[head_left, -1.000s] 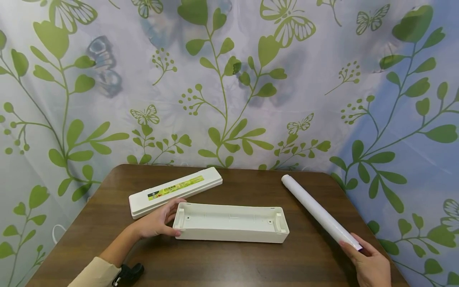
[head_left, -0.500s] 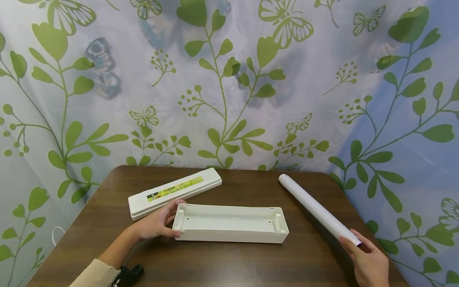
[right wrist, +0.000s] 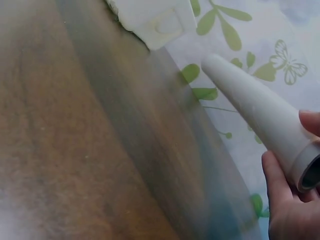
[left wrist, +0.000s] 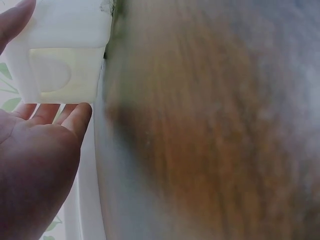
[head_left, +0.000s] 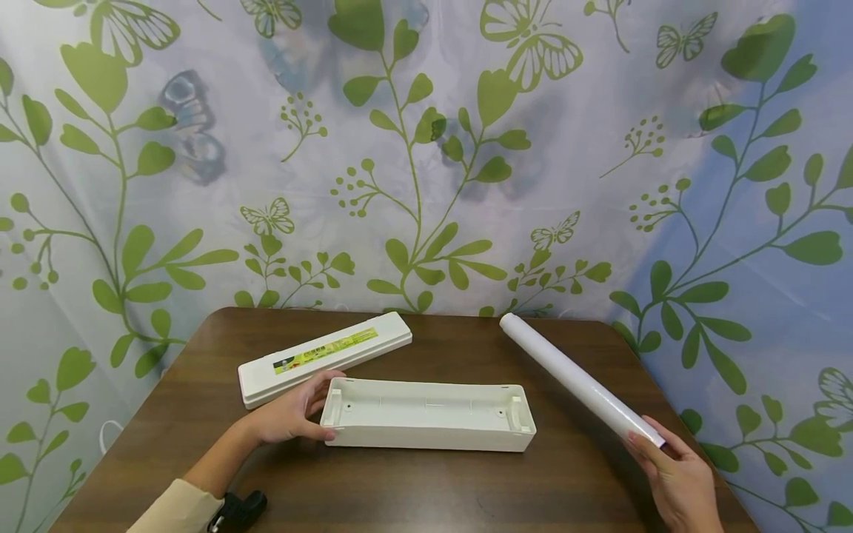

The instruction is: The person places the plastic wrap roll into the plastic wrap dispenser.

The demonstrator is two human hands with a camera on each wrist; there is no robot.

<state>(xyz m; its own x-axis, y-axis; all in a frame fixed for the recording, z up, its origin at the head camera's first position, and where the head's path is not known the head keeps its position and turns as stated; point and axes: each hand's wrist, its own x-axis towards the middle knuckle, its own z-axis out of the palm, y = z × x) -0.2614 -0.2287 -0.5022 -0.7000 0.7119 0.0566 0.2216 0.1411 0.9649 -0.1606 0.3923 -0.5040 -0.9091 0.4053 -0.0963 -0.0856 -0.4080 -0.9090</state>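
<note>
A long, open white plastic box (head_left: 426,438) sits mid-table in the head view, with nothing inside but its end holders. My left hand (head_left: 293,411) grips its left end, thumb at the near side and fingers at the far side; the left wrist view shows the fingers (left wrist: 77,120) at the box's end (left wrist: 65,75). On the right, my right hand (head_left: 680,474) holds the near end of a white roll of film (head_left: 580,377), pinched between thumb and fingers. The roll slants up and away to the left, and its hollow core shows in the right wrist view.
Behind the box and to its left lies a long white lid (head_left: 326,357) with a yellow-green label. The brown wooden table (head_left: 426,488) ends at a patterned curtain (head_left: 426,185). A black strap (head_left: 238,511) is on the left wrist.
My right hand has moved slightly left with the roll, whose far end has swung left and up. The left hand and the box have stayed in place.
</note>
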